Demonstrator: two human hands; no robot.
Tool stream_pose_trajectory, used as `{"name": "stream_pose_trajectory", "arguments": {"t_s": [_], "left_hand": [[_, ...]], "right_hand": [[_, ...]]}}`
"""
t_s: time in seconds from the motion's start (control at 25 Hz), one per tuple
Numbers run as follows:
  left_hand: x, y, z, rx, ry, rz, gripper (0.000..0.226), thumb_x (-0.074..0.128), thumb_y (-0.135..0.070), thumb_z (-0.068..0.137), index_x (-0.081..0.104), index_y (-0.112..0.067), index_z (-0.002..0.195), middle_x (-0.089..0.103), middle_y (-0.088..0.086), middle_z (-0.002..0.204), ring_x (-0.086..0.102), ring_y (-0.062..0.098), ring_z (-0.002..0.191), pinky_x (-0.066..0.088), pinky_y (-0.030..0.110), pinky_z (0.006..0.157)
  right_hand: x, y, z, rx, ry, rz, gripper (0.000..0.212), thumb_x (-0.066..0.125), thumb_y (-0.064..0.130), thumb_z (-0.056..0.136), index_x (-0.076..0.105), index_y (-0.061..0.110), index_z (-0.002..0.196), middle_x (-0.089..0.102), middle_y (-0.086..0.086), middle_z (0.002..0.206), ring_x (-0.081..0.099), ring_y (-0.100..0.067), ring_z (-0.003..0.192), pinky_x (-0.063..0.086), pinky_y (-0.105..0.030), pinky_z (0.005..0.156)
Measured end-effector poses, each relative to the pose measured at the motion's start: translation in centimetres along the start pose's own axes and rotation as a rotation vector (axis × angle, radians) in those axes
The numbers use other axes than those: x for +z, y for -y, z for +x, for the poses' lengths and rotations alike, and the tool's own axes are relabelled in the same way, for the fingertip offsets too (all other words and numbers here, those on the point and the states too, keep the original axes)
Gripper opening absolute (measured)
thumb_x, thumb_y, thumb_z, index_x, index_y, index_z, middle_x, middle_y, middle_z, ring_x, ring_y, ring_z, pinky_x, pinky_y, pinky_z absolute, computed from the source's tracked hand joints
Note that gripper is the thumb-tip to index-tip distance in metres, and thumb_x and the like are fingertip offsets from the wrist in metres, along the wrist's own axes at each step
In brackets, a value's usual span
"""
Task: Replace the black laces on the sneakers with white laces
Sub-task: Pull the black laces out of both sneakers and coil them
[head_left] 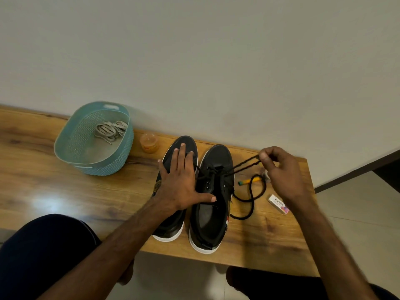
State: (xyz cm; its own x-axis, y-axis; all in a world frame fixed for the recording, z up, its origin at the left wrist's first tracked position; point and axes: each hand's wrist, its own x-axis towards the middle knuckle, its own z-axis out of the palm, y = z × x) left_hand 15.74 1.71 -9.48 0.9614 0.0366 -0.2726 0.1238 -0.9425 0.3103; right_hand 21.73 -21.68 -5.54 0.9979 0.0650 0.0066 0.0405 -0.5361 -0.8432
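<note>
Two black sneakers with white soles stand side by side on the wooden table, toes toward the wall. My left hand lies flat with spread fingers on the left sneaker, its thumb reaching onto the right sneaker. My right hand pinches a loop of the black lace and holds it taut up and to the right from the right sneaker's front eyelets. The loose end of that lace curls on the table beside the shoe. White laces lie bundled in a teal basket at the left.
A small orange container stands between the basket and the left sneaker. A yellow pencil and a white eraser box lie right of the shoes, near the table's right edge. The wall runs directly behind the table. My knees are below the front edge.
</note>
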Motion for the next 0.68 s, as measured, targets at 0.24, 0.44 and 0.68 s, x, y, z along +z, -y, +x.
{"name": "stream_pose_trajectory", "arguments": {"t_s": [0.24,0.44,0.68], "left_hand": [[0.0,-0.1,0.0,0.01,-0.004,0.007,0.139,0.062,-0.085,0.061,-0.01,-0.013,0.155,-0.031,0.006,0.159,-0.026,0.024,0.147,-0.009,0.065,0.113],[-0.1,-0.1,-0.1,0.003,0.004,0.014,0.138,0.062,-0.085,0.061,-0.01,-0.013,0.155,-0.031,0.006,0.159,-0.026,0.024,0.147,-0.008,0.066,0.113],[-0.2,-0.2,0.0,-0.007,0.031,-0.005,0.138,0.066,-0.082,0.062,-0.01,-0.013,0.155,-0.031,0.005,0.159,-0.027,0.025,0.147,-0.006,0.069,0.114]], "right_hand": [[4.6,1.0,-2.1,-0.275,0.255,-0.591,0.03,0.05,0.034,0.1,0.058,0.028,0.129,0.057,0.006,0.129,0.046,-0.016,0.122,0.036,-0.043,0.104],[4.8,1.0,-1.8,-0.287,0.247,-0.811,0.017,0.052,0.028,0.1,0.065,0.028,0.111,0.061,0.008,0.114,0.048,-0.016,0.113,0.031,-0.041,0.1],[-0.9,-0.1,0.1,-0.012,-0.328,-0.354,0.011,0.059,0.013,0.096,0.068,0.014,0.101,0.064,-0.003,0.105,0.059,-0.024,0.1,0.044,-0.034,0.08]]}}
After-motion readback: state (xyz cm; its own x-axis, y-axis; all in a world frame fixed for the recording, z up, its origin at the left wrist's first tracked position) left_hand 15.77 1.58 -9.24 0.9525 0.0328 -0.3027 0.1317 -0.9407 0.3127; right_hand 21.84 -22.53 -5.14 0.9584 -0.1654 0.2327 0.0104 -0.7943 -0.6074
